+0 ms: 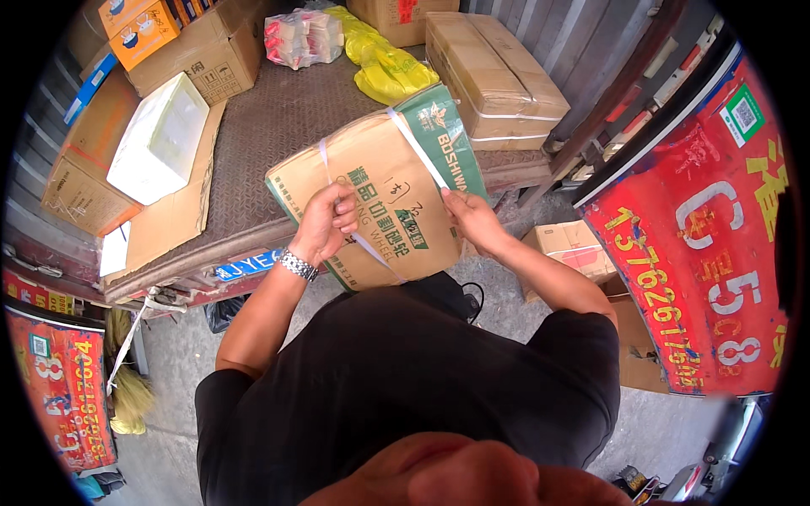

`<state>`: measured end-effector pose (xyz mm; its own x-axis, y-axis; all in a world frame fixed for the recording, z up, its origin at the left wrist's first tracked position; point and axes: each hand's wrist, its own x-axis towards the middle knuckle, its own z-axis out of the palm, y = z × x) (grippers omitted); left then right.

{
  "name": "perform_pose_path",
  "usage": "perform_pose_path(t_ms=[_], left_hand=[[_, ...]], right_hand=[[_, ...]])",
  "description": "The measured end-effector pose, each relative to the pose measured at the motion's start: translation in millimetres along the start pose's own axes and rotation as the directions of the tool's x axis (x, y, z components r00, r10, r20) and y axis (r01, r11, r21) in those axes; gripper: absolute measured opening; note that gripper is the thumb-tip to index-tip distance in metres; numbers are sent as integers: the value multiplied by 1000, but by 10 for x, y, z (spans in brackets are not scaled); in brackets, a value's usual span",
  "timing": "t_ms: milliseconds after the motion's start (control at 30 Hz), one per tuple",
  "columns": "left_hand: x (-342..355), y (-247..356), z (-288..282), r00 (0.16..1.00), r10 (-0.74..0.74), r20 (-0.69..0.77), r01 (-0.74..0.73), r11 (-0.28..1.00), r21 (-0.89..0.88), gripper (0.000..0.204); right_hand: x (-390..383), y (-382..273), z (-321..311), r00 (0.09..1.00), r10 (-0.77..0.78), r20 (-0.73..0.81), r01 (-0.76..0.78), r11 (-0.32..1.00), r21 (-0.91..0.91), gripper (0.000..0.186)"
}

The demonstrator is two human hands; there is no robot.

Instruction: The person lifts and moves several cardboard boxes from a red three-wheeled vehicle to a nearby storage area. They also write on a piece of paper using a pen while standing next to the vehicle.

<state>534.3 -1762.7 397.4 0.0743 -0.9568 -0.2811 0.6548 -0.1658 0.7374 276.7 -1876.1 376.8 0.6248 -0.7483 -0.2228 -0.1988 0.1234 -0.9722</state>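
Observation:
A flat brown-and-green cardboard box, bound with two pale packing straps, lies tilted in front of my body, its far part over the truck bed's edge. My left hand, a metal watch on its wrist, is closed with curled fingers round the left strap. At the box's right side, my right hand is closed on the other strap, thumb on top. Part of its fingers is hidden behind the strap and box edge.
The textured metal truck bed carries a white foam box, a large strapped carton, a yellow plastic bag and a clear bag of goods. Open red truck doors flank me. Another carton stands right.

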Motion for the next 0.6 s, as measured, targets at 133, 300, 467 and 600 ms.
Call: perform_pose_path(t_ms=[133, 300, 467, 600], left_hand=[[1327, 206, -476, 975, -118, -187, 116, 993, -20, 24], [1438, -2, -971, 882, 463, 85, -271, 351, 896, 59], [1037, -280, -1070, 818, 500, 286, -222, -185, 957, 55], [1037, -238, -1106, 830, 492, 263, -209, -164, 964, 46]], right_hand=[[1063, 476, -120, 980, 120, -157, -89, 977, 196, 27], [1553, 510, -175, 950, -163, -266, 52, 923, -382, 44], [2110, 185, -366, 888, -410, -208, 172, 716, -677, 59], [3400, -44, -611, 847, -401, -350, 74, 740, -669, 73]])
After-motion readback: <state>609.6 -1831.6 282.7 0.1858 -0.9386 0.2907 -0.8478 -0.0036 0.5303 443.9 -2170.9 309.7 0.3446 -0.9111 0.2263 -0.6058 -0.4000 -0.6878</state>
